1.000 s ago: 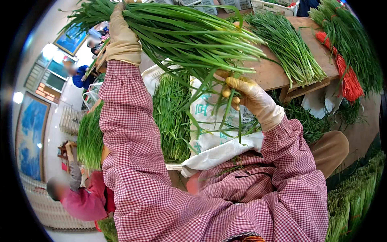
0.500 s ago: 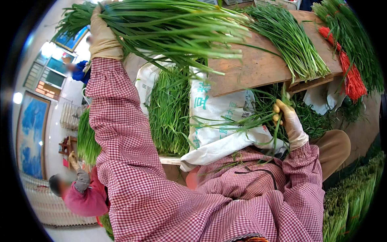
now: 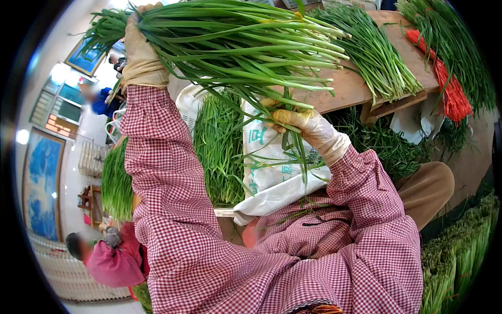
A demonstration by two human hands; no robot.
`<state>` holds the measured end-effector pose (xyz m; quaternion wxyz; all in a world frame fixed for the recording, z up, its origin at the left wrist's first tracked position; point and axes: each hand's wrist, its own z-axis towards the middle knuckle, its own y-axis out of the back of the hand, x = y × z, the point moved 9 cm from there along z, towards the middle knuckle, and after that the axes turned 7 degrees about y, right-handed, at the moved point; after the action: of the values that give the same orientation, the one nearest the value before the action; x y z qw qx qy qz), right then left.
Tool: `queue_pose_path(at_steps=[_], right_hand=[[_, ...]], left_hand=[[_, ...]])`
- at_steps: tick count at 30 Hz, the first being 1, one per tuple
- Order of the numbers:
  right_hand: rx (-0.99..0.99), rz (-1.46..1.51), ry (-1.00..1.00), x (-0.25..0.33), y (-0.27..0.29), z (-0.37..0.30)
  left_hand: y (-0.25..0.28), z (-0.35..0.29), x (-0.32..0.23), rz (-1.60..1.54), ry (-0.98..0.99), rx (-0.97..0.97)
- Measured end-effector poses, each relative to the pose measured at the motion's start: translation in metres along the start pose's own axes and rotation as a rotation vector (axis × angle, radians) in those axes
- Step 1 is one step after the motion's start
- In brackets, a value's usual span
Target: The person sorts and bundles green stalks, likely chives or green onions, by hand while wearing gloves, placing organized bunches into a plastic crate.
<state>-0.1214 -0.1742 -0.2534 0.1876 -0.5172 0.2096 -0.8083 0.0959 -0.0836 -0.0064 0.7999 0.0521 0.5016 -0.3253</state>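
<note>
My left hand [image 3: 140, 52], in a pale rubber glove, is raised at the upper left and wrapped round the leafy part of a big bunch of garlic chives [image 3: 235, 44]. The pale cut stems point right. Below these stems my right hand [image 3: 306, 124], gloved too, is closed on a few loose chive leaves [image 3: 299, 149] that hang from its fingers. Its fingertips are at the bunch's lower edge; whether they also grip leaves of the bunch I cannot tell. Another pile of chives [image 3: 368, 55] lies on the wooden board [image 3: 334, 91] to the right.
A white woven sack [image 3: 261, 178] is draped before me, beside a crate of upright chives [image 3: 217, 152]. Red ties [image 3: 451, 99] hang at the board's right end. Loose leaves [image 3: 387, 146] lie beneath the board. More chives [image 3: 457, 256] stand lower right. A co-worker in pink [image 3: 115, 261] is at left.
My right hand has moved up and left, from beside the board to the bunch's lower edge, carrying loose leaves. The bunch has shifted slightly right in my left hand.
</note>
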Motion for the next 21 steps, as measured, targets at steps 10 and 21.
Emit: queue_pose_path(at_steps=[10, 21], right_hand=[[-0.318, -0.387, -0.372, -0.068, 0.140, -0.125], [-0.043, 0.457, 0.169, -0.019, 0.069, -0.010]], left_hand=[[0.024, -0.014, -0.001, 0.015, 0.072, -0.068], [-0.022, -0.054, 0.040, -0.096, 0.207, 0.110]])
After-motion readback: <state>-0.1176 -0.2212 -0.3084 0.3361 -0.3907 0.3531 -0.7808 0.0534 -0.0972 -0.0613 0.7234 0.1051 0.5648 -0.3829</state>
